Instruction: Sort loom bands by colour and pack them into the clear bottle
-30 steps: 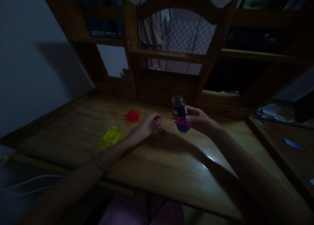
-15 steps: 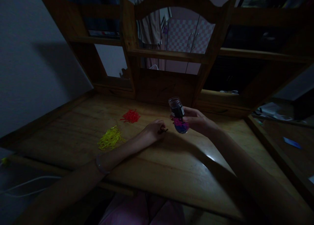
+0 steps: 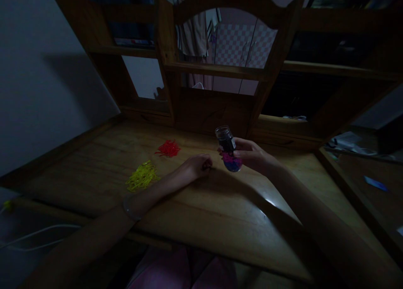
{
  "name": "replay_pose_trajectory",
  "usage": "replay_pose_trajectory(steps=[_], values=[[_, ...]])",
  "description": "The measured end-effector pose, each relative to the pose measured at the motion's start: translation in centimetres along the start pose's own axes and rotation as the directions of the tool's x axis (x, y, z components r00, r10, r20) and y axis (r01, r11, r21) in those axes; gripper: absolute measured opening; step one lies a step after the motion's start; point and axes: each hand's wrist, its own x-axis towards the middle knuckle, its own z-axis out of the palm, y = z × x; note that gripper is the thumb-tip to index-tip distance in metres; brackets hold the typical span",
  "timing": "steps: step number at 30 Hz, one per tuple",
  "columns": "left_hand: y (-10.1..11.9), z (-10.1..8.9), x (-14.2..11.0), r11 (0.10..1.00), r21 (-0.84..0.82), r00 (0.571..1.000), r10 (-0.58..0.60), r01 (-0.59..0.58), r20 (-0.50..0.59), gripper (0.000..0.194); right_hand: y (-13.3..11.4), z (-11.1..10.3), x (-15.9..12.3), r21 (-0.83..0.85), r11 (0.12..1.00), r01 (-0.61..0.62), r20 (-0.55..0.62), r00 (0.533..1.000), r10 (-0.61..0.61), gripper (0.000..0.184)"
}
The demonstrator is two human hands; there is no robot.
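Leaning leftward above the table, the jar is held in the right hand, black, pink and blue contents visible. The left hand curls around dark bits; grip cannot be told. Left of it lie a red pile and a yellow pile.

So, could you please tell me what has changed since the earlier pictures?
The left hand has moved right and slightly nearer, onto the dark bits; whether its grip has closed on them is too dim to tell. The jar has tipped slightly further left. The right hand still holds it; the red pile and yellow pile stayed put.
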Motion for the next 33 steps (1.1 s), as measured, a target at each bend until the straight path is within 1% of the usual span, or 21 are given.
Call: replay_pose_trajectory(steps=[4,8,11,15,18,22,30,33], values=[[0.1,-0.3,0.1,1.000,0.028,1.000,-0.003,0.003,0.006,0.025,-0.2,0.1,-0.1,0.004,1.000,0.004,-0.003,1.000,-0.004,0.038],[-0.3,-0.4,0.3,0.998,0.022,0.998,0.056,-0.055,-0.004,0.027,-0.1,0.0,-0.1,0.005,1.000,0.008,0.000,1.000,-0.008,0.038],[-0.4,0.3,0.6,0.995,0.007,0.993,0.099,-0.099,-0.066,0.026,0.0,-0.1,0.0,0.006,1.000,0.004,0.005,1.000,-0.004,0.037],[-0.1,1.7,1.1,0.993,0.004,0.979,0.116,-0.117,-0.166,0.019,0.2,0.0,0.1,0.006,1.000,-0.005,0.011,1.000,0.005,0.036],[0.0,2.3,1.3,0.992,-0.020,0.974,0.117,-0.123,-0.196,0.016,0.3,0.2,0.1,-0.001,1.000,-0.012,0.006,1.000,0.012,0.037],[-0.1,2.2,1.0,0.988,-0.036,0.975,0.139,-0.147,-0.175,0.015,0.5,0.2,0.1,0.003,1.000,-0.017,-0.005,1.000,0.017,0.037],[0.0,2.0,0.7,0.987,0.004,0.980,0.162,-0.163,-0.119,0.029,0.6,0.2,0.2,0.002,1.000,-0.003,0.020,1.000,0.003,0.035],[0.1,1.6,0.6,0.987,0.009,0.981,0.162,-0.162,-0.105,0.034,0.6,0.1,0.2,-0.010,1.000,0.005,0.020,1.000,-0.005,0.035]])
